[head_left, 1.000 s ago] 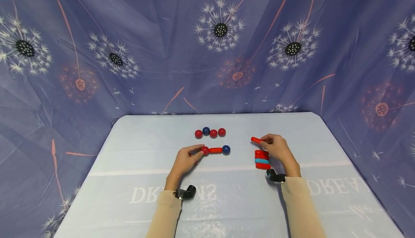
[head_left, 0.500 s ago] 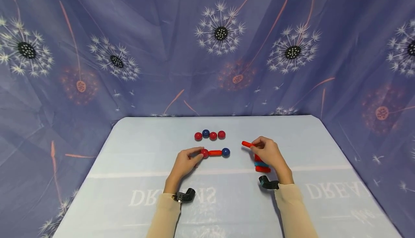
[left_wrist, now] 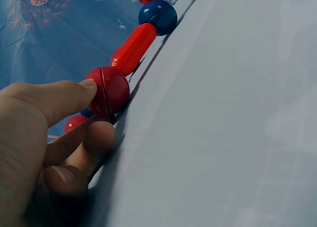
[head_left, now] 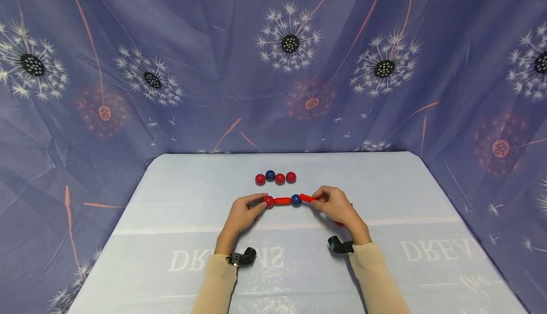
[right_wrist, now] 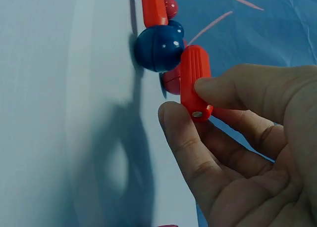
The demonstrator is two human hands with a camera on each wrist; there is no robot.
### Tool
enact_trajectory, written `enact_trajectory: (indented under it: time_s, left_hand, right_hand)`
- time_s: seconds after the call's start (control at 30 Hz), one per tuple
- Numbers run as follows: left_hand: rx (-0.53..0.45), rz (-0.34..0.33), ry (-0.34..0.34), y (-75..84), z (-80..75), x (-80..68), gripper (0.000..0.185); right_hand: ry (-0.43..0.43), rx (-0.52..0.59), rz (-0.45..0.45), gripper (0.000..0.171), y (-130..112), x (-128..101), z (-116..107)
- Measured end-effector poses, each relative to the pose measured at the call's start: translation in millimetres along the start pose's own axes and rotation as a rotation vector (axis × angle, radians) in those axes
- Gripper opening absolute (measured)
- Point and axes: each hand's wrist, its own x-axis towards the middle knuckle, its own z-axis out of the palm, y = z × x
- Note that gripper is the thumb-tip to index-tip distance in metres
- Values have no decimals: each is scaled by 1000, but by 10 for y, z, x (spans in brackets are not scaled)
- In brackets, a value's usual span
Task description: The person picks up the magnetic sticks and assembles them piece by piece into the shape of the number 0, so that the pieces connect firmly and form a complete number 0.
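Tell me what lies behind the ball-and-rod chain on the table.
Behind the chain sits a row of four balls, three red and one blue, on the table. The right hand covers most of the rod pile nearer the person.

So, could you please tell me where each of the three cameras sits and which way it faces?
Head: worn on the head, looking forward and down at the table; both sleeved forearms, left hand and right hand show.
Left wrist: at the left hand, looking along the chain; fingers hold the red ball.
Right wrist: at the right hand, facing the blue ball; fingers pinch a red rod.
Shared: both wrist views show the blue ball.
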Motion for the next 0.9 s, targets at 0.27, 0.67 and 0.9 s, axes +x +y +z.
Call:
enact_trajectory:
  time_s: [0.27,0.67,0.9]
  left_hand:
    - [8,2,5,-9,0,-30,29]
    - [-6,-2,7,10,-2,-2,28]
    - [-24,-4,-4,32,-17,2,28]
  right_hand:
    - [13,-1,-4,9,-22,-40,12]
    - [-28,31,-43,10,-135,-46,82]
    - [-55,58,-82,10,-182,-35,153]
